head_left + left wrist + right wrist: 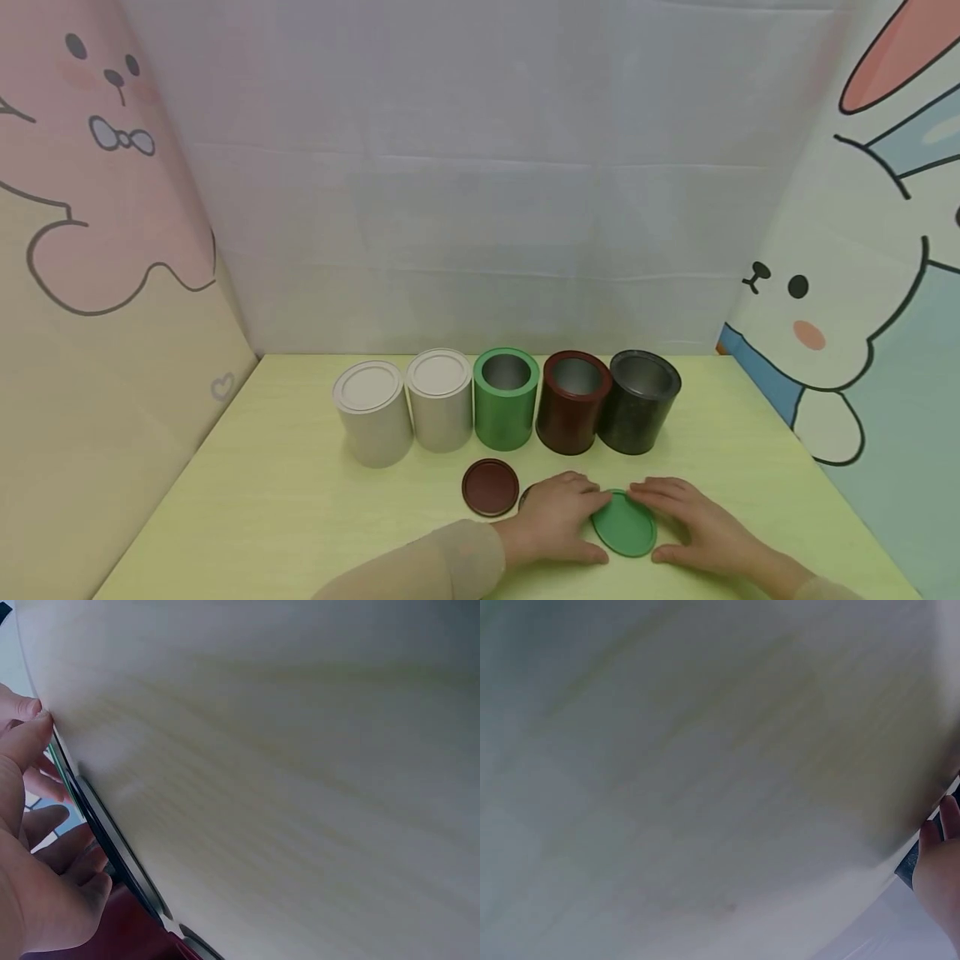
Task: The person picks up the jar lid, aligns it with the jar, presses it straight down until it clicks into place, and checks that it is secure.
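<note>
In the head view, a round green lid [624,523] lies on the table between the two hands. My left hand [551,517] is at its left side, index fingertip right at the rim and thumb stretched out below. My right hand [701,525] is on the other side, fingertips near the upper right rim and thumb near the lower right. Under the left hand, a dark lid [525,497] shows only a sliver of its edge. A dark red lid [491,487] lies further left.
Behind the lids stands a row of cans: two white cans [378,433] [442,417] with white tops, then a green can [506,417], a dark red can [567,421] and a black can [633,417], these three uncovered. A white backdrop [480,208] hangs behind the table.
</note>
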